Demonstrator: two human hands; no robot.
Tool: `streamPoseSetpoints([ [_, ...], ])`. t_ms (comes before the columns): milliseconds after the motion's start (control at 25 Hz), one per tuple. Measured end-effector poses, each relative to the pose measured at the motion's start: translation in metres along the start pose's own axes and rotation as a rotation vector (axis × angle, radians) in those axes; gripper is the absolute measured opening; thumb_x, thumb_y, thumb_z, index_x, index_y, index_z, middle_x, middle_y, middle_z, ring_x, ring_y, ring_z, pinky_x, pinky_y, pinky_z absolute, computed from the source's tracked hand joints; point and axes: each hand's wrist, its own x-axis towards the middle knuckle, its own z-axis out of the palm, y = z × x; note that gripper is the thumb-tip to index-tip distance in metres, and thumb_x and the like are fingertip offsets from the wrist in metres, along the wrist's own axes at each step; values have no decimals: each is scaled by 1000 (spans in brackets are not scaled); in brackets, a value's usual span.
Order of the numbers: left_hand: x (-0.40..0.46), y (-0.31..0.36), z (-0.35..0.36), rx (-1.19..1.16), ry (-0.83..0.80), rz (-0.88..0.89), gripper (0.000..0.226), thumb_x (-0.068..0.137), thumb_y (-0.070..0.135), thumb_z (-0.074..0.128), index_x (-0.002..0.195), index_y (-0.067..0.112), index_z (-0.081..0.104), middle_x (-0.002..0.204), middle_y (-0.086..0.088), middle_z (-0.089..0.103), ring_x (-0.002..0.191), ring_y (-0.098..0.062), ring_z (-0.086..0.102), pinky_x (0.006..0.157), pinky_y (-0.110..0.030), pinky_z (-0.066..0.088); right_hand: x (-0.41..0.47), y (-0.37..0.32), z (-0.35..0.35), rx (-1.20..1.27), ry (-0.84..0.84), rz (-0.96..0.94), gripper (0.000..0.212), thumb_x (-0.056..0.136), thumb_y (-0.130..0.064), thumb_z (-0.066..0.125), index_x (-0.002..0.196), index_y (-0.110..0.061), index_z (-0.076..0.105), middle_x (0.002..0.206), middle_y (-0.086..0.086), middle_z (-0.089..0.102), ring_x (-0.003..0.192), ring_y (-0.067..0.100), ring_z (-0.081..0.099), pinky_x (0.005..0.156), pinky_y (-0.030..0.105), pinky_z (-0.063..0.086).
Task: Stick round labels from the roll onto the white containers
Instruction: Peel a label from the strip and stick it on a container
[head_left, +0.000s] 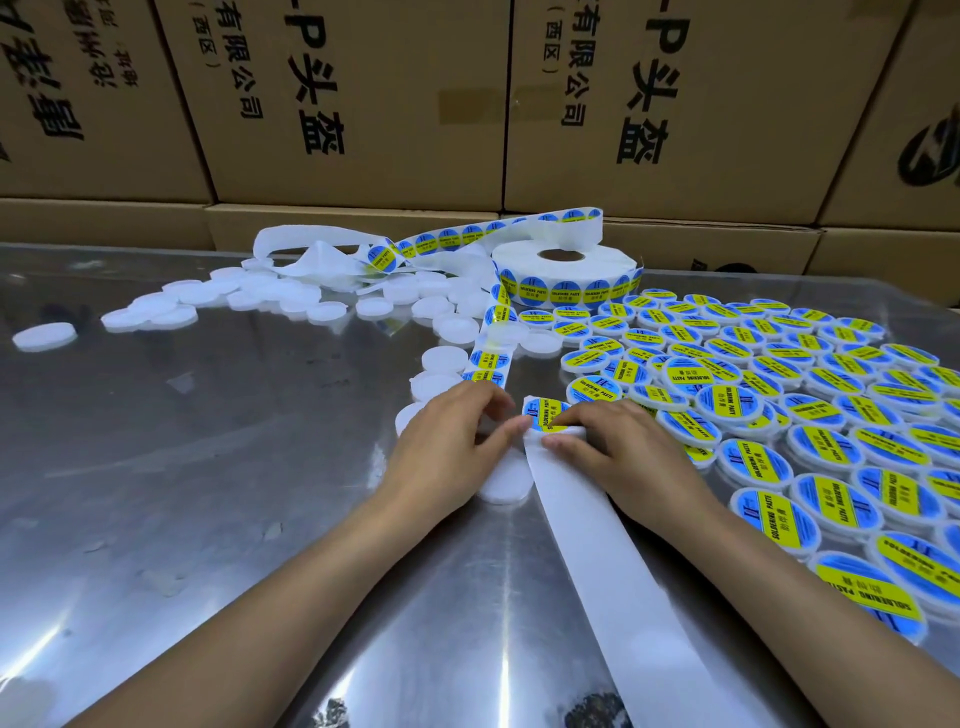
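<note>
The spent backing strip (597, 545) runs to lower centre. At mid-frame the left hand (447, 441) and right hand (618, 447) pinch its peeling label (543, 413). The roll (563, 273) sits upper centre; bare white containers (452, 358) lie upper left. Best to peel slowly, then centre the label before pressing.

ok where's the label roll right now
The roll lies flat at the far middle of the metal table, just in front of the cardboard boxes, with labelled containers to its near right and bare white ones to its left.
</note>
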Motion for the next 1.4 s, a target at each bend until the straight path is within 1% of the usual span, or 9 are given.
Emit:
streamPoseSetpoints([
  [120,-1,4,1,-78,-53,110,33,81,45,68,107,25,69,102,14,66,98,-2,58,85,-25,46,-1,-1,-2,-8,-11,-17,34,84,-54,53,105,-29,64,103,-12,64,103,10,46,82,28,38],
  [280,-2,6,0,-99,-56,139,24,76,40,74,97,28,74,85,7,70,84,-10,62,77,-38,48,-1,-4,-3,-24,0,-46,28,84,-47,61,104,-28,67,104,-10,65,106,13,48,85,30,40],
  [520,0,8,-3,-33,-70,202,15,81,31,72,96,26,75,88,7,73,82,-14,63,85,-34,42,-1,-3,-7,-6,27,-67,24,84,-46,60,102,-31,67,99,-14,64,100,5,46,76,26,36],
  [680,-2,9,-4,-151,-102,78,12,81,27,73,93,27,76,85,10,73,83,-7,65,81,-34,49,-1,-2,-9,10,0,-69,28,83,-50,55,105,-34,65,94,-18,58,96,2,44,75,25,35],
  [880,-2,10,-4,-286,-45,-56,6,79,24,74,84,23,77,80,12,72,81,-2,64,78,-19,48,-3,-2,-8,4,-16,-68,46,85,-43,63,128,-35,49,119,-19,57,115,5,45,90,26,39],
  [1000,1,12,-6,-414,3,-112,5,79,18,75,77,24,76,73,13,71,69,-1,62,69,-12,47,-3,0,-5,3,-15,-50,63,83,-40,66,139,-35,36,125,-20,52,118,4,43,89,21,33],
  [1080,2,11,-7,-472,25,-114,9,78,15,75,77,24,75,75,11,72,69,-3,62,67,-12,48,-3,0,-4,38,-3,-19,68,82,-42,67,141,-34,34,118,-19,51,112,4,46,87,21,35],
  [1200,2,11,-6,-512,26,-102,14,77,12,76,77,26,74,78,10,73,73,-9,67,71,-19,52,-2,-3,0,185,41,18,67,80,-45,67,139,-31,37,92,-18,51,86,5,51,77,25,41],
  [1400,1,14,-1,-483,13,-111,21,75,11,78,72,31,73,76,11,72,77,-19,69,79,-30,54,-4,-8,6,306,19,23,57,83,-32,68,133,-31,42,70,-17,49,65,-1,45,64,20,35],
])
